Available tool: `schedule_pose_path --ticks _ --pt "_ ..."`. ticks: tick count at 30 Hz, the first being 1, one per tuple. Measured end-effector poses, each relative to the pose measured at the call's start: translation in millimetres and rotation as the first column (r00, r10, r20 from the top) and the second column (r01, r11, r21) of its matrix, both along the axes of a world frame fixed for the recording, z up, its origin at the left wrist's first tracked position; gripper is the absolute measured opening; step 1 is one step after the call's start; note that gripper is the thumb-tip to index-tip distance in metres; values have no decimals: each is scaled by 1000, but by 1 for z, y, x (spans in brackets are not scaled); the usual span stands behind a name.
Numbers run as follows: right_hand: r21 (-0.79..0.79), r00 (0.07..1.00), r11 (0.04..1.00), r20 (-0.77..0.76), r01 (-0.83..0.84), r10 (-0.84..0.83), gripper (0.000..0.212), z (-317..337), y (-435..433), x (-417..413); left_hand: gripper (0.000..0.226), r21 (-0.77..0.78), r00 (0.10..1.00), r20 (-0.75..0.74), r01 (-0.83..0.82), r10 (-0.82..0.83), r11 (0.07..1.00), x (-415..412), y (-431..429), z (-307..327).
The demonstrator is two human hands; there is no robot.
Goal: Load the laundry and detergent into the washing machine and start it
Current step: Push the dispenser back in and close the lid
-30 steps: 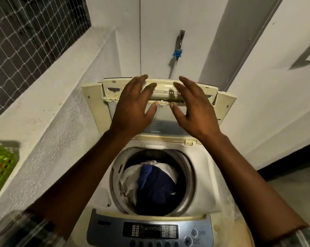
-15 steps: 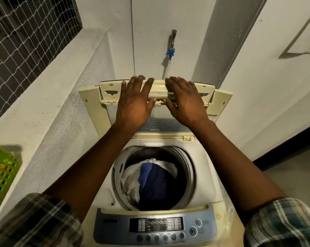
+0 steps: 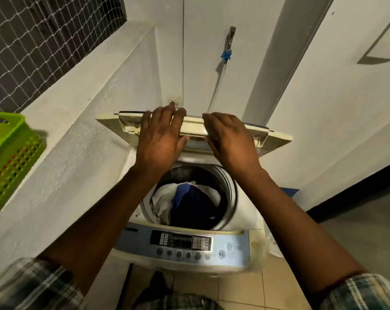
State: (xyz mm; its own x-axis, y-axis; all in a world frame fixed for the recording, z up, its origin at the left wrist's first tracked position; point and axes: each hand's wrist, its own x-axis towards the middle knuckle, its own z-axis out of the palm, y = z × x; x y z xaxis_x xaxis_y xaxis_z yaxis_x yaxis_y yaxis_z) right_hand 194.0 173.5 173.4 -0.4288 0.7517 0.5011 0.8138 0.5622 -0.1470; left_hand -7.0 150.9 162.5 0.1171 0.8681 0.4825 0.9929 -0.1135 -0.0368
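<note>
A white top-loading washing machine stands below me with its drum uncovered. White and dark blue laundry lies inside the drum. The cream folding lid is tilted forward, seen almost edge-on. My left hand grips the lid's front edge left of centre, fingers curled over the top. My right hand grips the same edge right of centre. The blue-grey control panel with its buttons runs along the machine's near side. No detergent container is visible.
A green plastic basket rests on the white ledge at the left. A tap with a blue fitting is on the wall behind. A netted window is top left. Tiled floor lies below.
Both hands closed on the upright lid's top edge and pulled it forward and down; it now tilts over the drum. The camera view pulled back, showing more floor.
</note>
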Motion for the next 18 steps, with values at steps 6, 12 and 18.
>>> schedule_pose_path --ticks 6,12,18 --pt "-124 984 991 165 -51 72 47 -33 -48 11 51 -212 991 -63 101 -117 972 -10 -50 -28" --pt "-206 968 977 228 -53 101 41 -82 -81 5 37 -360 985 22 166 -169 918 -4 -83 -67" --pt "-500 964 865 207 -41 165 26 -122 -106 -2 47 -503 966 162 257 -202 825 -15 -113 -128"
